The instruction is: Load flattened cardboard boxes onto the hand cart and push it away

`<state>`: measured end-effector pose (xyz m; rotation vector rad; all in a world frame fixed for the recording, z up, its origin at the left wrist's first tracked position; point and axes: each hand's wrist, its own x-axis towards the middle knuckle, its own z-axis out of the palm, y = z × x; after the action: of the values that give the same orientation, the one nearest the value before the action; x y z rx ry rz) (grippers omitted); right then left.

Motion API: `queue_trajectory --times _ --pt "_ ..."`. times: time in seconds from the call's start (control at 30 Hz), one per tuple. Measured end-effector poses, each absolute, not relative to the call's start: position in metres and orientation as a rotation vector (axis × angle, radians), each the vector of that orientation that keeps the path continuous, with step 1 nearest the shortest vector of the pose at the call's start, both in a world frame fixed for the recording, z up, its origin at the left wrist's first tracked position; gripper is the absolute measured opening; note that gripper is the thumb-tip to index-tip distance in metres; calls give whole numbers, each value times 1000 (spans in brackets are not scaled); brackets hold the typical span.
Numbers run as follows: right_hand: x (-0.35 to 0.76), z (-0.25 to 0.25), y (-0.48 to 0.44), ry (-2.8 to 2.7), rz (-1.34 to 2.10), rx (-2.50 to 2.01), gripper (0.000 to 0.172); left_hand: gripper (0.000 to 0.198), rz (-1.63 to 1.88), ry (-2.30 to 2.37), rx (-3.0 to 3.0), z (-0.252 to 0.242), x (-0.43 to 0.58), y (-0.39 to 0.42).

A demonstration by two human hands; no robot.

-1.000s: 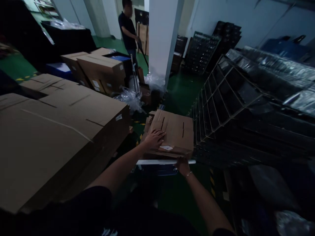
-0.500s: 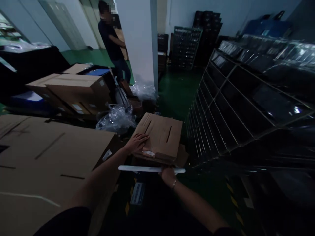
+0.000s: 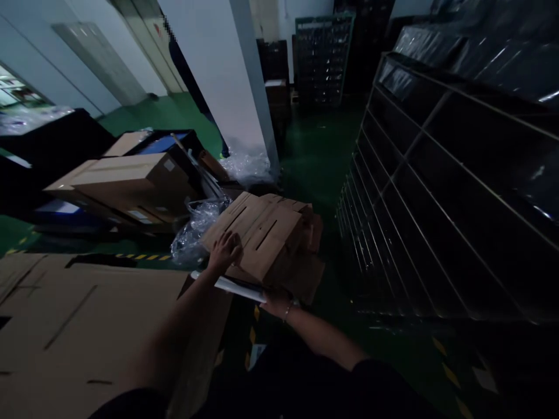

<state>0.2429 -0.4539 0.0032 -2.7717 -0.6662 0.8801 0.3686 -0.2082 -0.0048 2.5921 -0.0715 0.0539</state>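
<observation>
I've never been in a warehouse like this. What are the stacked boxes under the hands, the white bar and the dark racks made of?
Stack of boxes: brown cardboard by the look, matte, with cut slots and folded flaps. The left hand lies flat on it. White bar, gripped by the right hand: smooth and pale, possibly painted metal or plastic; too dim to tell. Dark racks: glossy black, probably plastic, catching glints.

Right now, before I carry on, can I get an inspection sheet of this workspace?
Surface: dark green floor with yellow-black hazard tape.
Job's things: tilted stack of flat brown cardboard boxes above a white bar handle.
Clutter: crumpled clear plastic wrap; large brown cartons at left.
Hands: left hand flat on the stack's near corner; right hand in a closed grip on the bar.
Cables: nothing seen.
Surroundings: white pillar; black gridded divider trays stacked at right.
</observation>
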Motion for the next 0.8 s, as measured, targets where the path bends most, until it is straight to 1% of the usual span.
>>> queue_trajectory --times 0.27,0.57,0.8 --pt "346 -23 -448 -566 862 -2814 34 59 62 -149 2656 -13 482 -215" --pt "480 -49 -468 -487 884 -2904 42 57 107 -170 2651 -19 618 -245" --pt "596 -53 -519 -399 815 -3004 49 59 143 -222 2664 -28 727 -286"
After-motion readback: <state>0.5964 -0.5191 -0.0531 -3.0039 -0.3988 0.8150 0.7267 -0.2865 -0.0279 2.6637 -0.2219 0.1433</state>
